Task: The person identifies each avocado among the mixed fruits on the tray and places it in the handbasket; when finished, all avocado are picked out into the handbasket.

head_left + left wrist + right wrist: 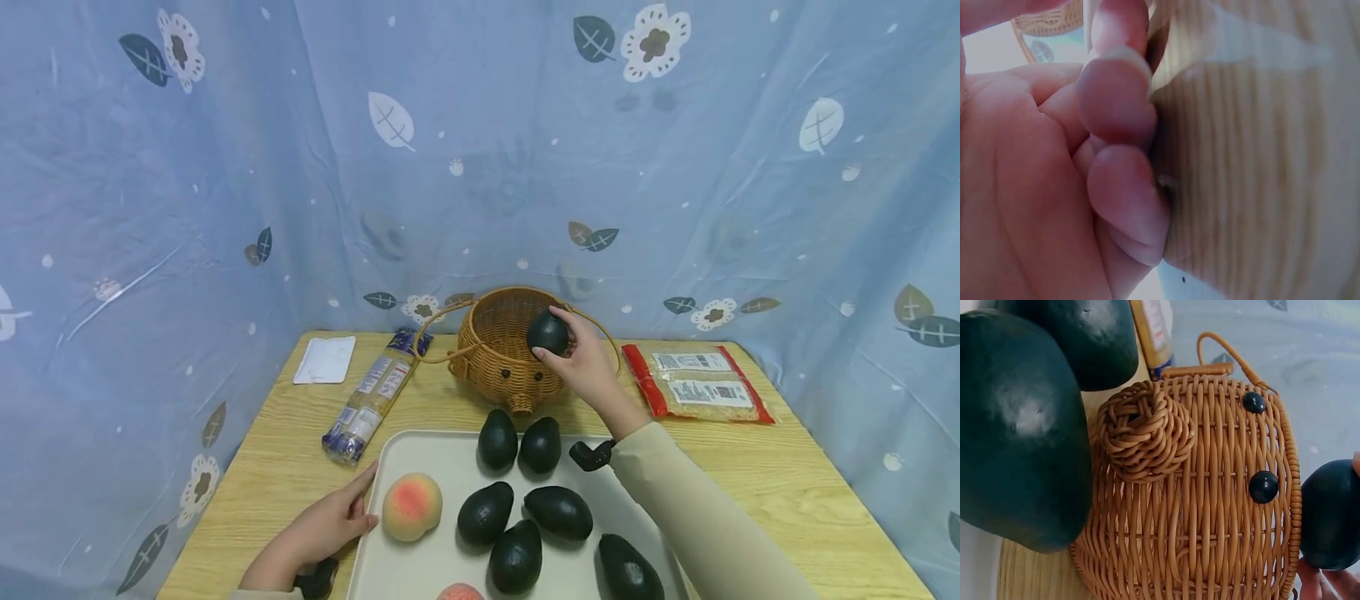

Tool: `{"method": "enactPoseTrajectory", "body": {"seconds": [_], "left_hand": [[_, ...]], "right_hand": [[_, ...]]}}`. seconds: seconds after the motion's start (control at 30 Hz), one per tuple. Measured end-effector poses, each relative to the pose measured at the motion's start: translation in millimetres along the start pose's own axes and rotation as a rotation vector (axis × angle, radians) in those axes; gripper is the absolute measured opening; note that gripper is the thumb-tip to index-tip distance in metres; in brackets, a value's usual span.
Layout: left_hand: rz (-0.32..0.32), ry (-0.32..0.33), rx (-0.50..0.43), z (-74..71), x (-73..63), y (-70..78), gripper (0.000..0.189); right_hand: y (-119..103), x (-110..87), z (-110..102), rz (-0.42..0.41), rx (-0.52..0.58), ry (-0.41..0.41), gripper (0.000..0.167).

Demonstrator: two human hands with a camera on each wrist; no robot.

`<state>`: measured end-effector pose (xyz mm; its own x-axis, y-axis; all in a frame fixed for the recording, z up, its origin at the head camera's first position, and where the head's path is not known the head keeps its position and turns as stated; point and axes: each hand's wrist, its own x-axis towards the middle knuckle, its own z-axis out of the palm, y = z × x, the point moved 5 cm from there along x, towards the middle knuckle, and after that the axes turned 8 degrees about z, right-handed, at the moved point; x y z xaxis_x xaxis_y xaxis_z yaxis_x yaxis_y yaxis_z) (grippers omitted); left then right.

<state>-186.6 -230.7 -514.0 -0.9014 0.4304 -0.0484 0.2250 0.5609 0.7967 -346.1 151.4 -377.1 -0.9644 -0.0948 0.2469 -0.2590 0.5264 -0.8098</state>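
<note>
Tray (390,575) on desk (255,475) holding six avocados (558,511) and peaches (411,506), left hand (322,529) relaxed at tray edge, right hand (588,367) grip around avocado (547,332) over wicker basket (495,354).

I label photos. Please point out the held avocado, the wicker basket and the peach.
held avocado (547,332), head view, its dark top.
wicker basket (487,367), head view, front wall.
peach (412,506), head view, its middle.

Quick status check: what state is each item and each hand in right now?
Right hand: grips an avocado over the basket.
Held avocado: lifted, at the basket's mouth.
Wicker basket: upright on the table, contents not visible.
Left hand: rests against the tray edge, holding nothing.
Tray: flat on the table, holding six avocados and two peaches.
Noodle packet: lying flat, sealed.
Red packets: lying flat.
</note>
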Motion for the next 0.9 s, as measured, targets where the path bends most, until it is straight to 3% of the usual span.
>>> {"method": "enactPoseTrajectory", "body": {"seconds": [0.13, 0.6, 0.7, 0.9], "left_hand": [[-0.023, 0.004, 0.014, 0.0, -2.2, -2.6, 0.083], [0.006, 0.02, 0.041, -1.1, 3.0, -1.4, 0.083], [-0.007, 0.012, 0.027, 0.3, 1.8, -1.5, 0.082], [-0.006, 0.004, 0.003, 1.9, 0.0, -1.9, 0.083]], "right_hand": [[0.0, 2.0, 4.8, 0.012, 0.001, -0.011, 0.075], [-0.9, -2.8, -3.5, 0.043, -0.08, -0.008, 0.072], [-4.7, -10.8, -3.3, -0.01, -0.12, 0.008, 0.066], [-28.7, -43.5, -0.7, -0.264, -0.307, 0.007, 0.049]]}}
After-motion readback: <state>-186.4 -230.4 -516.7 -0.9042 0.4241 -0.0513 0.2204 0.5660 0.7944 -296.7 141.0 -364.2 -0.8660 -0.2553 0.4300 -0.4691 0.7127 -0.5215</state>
